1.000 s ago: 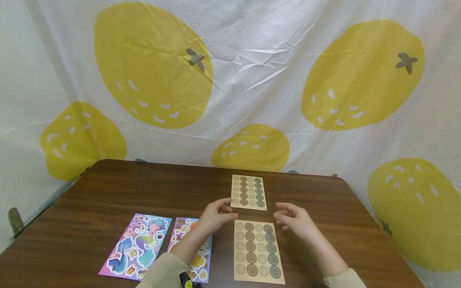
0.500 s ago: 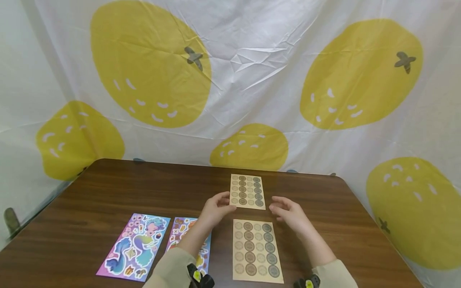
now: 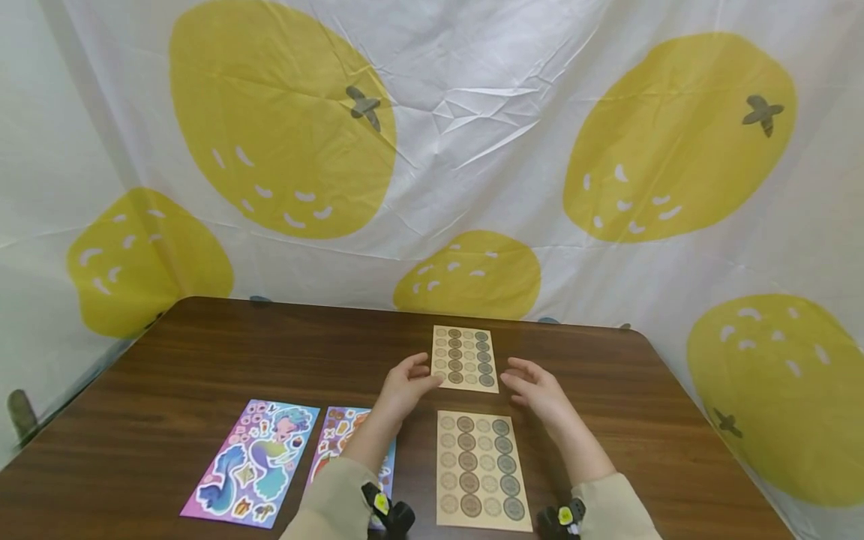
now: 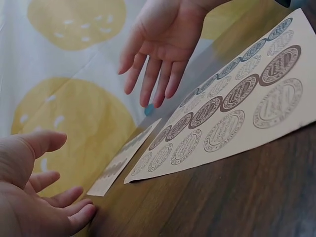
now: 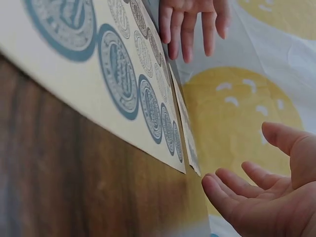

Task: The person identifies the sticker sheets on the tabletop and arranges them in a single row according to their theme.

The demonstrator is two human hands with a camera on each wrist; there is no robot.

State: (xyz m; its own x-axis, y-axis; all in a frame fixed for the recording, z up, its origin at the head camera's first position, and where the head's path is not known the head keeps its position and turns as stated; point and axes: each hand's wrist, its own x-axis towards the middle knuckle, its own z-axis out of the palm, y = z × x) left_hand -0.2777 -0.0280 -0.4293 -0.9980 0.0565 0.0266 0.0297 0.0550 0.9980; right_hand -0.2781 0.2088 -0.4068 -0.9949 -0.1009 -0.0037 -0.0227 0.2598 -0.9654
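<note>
Two cream sheets of round stamp-like stickers lie flat, one behind the other: a far sheet and a near sheet. Rows of brown, grey-blue and pale circles cover both. My left hand hovers at the far sheet's left edge, its thumb tip overlapping the lower corner in the head view. On the other side, my right hand is beside the right edge, a small gap away. Both wrist views show relaxed, spread fingers with nothing between them, and palms facing each other.
Left of the near sheet lie two colourful sticker sheets: a mermaid sheet and a purple-blue one partly covered by my left forearm. The dark wooden table ends at a hanging white cloth with yellow fruit prints.
Both hands have moved forward from between the two cream sheets to either side of the far one. The right hand has also drifted slightly left. The sheets stay in place.
</note>
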